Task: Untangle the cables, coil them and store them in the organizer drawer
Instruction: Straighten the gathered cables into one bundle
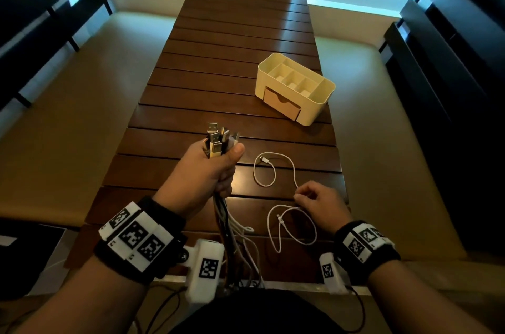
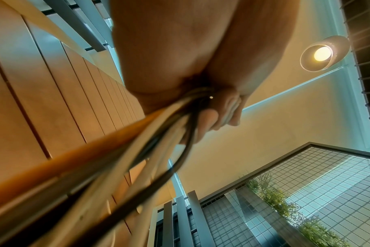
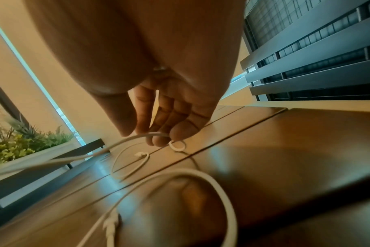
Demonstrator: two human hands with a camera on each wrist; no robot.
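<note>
The left hand (image 1: 203, 169) is held above the slatted worktop (image 1: 235, 41), its fingers (image 2: 228, 113) curled tight round a bundle of cables (image 1: 218, 139) whose plugs stick up past the thumb while the cords hang down through the fist and off the near edge. The risk on this side is that those trailing cords, dark and pale ones mixed together, are probably still crossed below the fist, out of clear sight; lifting or pulling the bundle could tighten any knot there, and a loosened grip would drop the plugs back into a heap. Further right, a white cable (image 1: 273, 169) lies on the worktop in open loops, one end near the middle and another loop nearer the person. The right hand (image 1: 319, 202) pinches it between thumb and fingertips (image 3: 180, 132) at a small kink. A hard tug there could close that kink into a knot or drag the far loops across each other. At the far right stands the cream organizer (image 1: 295, 87), its drawer (image 1: 281, 104) apparently shut, so nothing can be stored until a hand is free to open it.
</note>
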